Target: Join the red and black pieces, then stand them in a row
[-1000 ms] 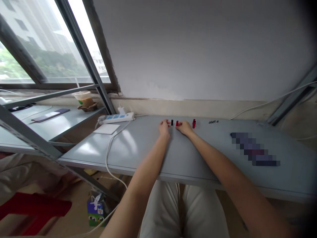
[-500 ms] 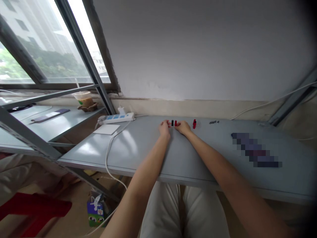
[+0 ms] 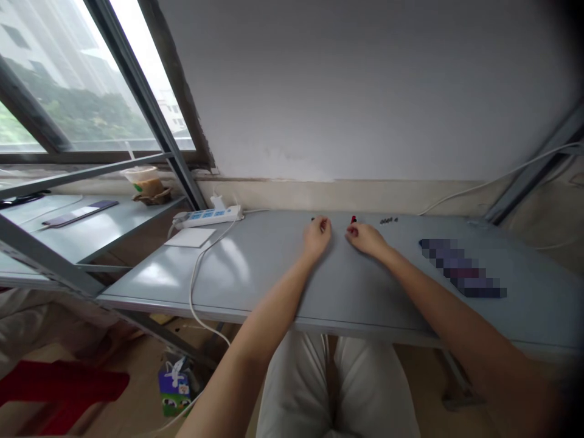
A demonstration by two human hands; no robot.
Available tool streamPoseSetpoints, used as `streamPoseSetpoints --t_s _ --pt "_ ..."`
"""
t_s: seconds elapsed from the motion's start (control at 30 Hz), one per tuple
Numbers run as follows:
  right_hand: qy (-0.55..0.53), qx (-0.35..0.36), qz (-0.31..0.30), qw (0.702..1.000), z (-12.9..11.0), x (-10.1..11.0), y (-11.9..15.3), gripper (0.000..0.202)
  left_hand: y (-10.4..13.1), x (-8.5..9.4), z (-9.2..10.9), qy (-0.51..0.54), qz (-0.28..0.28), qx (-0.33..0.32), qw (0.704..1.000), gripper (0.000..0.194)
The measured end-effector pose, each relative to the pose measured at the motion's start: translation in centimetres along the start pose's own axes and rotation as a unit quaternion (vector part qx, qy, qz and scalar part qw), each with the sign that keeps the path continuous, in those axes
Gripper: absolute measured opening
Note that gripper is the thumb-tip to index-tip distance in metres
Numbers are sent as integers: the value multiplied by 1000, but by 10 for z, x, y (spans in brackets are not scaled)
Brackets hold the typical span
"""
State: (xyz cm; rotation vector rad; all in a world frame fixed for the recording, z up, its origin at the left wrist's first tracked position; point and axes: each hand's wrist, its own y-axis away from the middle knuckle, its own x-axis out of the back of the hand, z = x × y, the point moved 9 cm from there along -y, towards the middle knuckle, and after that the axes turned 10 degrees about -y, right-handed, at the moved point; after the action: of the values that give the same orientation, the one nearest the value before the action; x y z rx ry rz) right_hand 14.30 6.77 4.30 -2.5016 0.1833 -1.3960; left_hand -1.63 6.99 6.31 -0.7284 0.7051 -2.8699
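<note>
My left hand [image 3: 318,236] is over the grey desk [image 3: 269,267] with its fingers curled in. A dark spot shows inside the curl, too small to name. Just behind its knuckles peeks a tiny black piece [image 3: 312,219], mostly covered by the hand. To the right, my right hand [image 3: 368,238] has thumb and fingers pinched together. Whatever may be between them is hidden. A small red and black piece [image 3: 353,219] stands right behind its fingertips, partly covered. Farther right lie several small dark pieces [image 3: 387,220] in a row.
A white power strip [image 3: 210,216] and a white flat pad [image 3: 190,237] are at the desk's left, with a white cable [image 3: 194,286] over the front edge. On the right lies a pixelated dark object [image 3: 463,267]. A drink cup [image 3: 145,181] stands on the neighbouring desk.
Both hands have moved right and farther apart. The black and red cylinders that stood between them are no longer seen there. The view has shifted slightly.
</note>
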Motion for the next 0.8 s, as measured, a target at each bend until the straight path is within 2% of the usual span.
streamPoseSetpoints --t_s 0.1,0.23,0.43,0.57,0.7,0.8 --pt "14 -17 26 999 29 16 14 27 16 -24 16 -49 -74 -90 992 16" --pt "22 -17 27 999 55 19 20 30 28 -41 22 -106 -114 -133 979 33" --pt "-3 20 -26 999 59 3 17 36 27 -57 23 -135 -157 -117 971 53" --pt "-3 33 -44 998 56 -7 15 39 19 -72 30 -201 -174 -150 952 59" --pt "12 14 -53 998 60 -14 14 43 9 -82 30 -230 -171 -146 947 54" --pt "24 3 -57 998 62 -17 13 44 2 -84 28 -218 -159 -122 955 37"
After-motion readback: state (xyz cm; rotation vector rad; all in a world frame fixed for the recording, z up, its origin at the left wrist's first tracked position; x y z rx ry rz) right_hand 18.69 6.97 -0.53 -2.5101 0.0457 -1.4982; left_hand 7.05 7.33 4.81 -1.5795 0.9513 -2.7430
